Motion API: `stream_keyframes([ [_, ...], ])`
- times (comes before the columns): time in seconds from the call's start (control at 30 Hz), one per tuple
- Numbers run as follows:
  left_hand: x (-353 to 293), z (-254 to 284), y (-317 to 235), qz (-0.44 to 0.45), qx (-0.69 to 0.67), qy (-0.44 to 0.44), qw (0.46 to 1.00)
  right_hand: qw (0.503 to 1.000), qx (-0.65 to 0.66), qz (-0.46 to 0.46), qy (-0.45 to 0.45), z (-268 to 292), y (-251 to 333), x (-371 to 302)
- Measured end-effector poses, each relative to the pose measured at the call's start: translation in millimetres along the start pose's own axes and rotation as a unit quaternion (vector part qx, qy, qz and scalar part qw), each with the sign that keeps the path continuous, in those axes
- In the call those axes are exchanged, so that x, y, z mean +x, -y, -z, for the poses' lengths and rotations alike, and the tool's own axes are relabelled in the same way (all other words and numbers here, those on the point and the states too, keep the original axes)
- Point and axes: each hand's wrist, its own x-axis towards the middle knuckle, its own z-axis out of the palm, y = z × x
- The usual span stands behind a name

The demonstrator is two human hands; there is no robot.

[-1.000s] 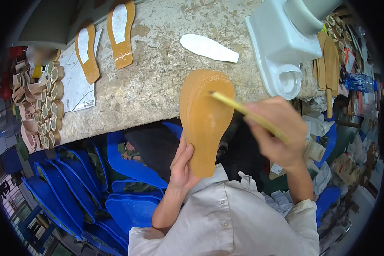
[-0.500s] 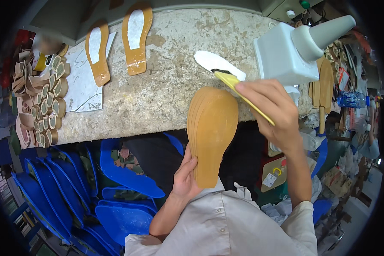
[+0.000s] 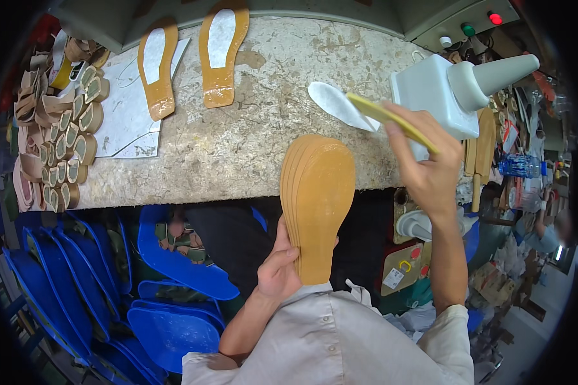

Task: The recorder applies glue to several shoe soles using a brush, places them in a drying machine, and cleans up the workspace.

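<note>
My left hand (image 3: pixel 279 273) is closed round the narrow end of a fanned stack of tan insoles (image 3: pixel 321 199), held upright in front of the bench edge. In my right hand (image 3: pixel 430 160) is a yellow-handled brush (image 3: pixel 392 119), gripped between thumb and fingers. Its tip passes over a white pad (image 3: pixel 331 102) with a rounded end, lying on the bench. Two tan insoles, one at the left (image 3: pixel 162 96) and one beside it (image 3: pixel 219 93), lie toward the back with white pads on them.
The worn bench (image 3: pixel 257 154) carries a white pointed-nozzle bottle (image 3: pixel 430 90) at the right. Several heel-shaped pieces (image 3: pixel 61 154) are piled at the left by white sheets (image 3: pixel 128 122). Blue trays (image 3: pixel 173 333) stand below left. Lit buttons (image 3: pixel 469 29) sit at the back right.
My right hand has moved slightly right with the brush, whose dark tip no longer shows. The view has shifted a little. My left hand keeps hold of the insoles.
</note>
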Motion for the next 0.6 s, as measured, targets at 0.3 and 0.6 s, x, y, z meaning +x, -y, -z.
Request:
stream_keyframes([
  [0.3,2.6,-8.9,9.0,-0.006,-0.017,-0.006,1.000,0.988,-0.147,0.048,0.007,13.0,86.2,-42.8],
  [0.6,-1.2,-4.8,11.2,0.003,-0.051,0.025,0.998,0.981,-0.151,0.093,0.074,-25.5,99.9,-71.7],
])
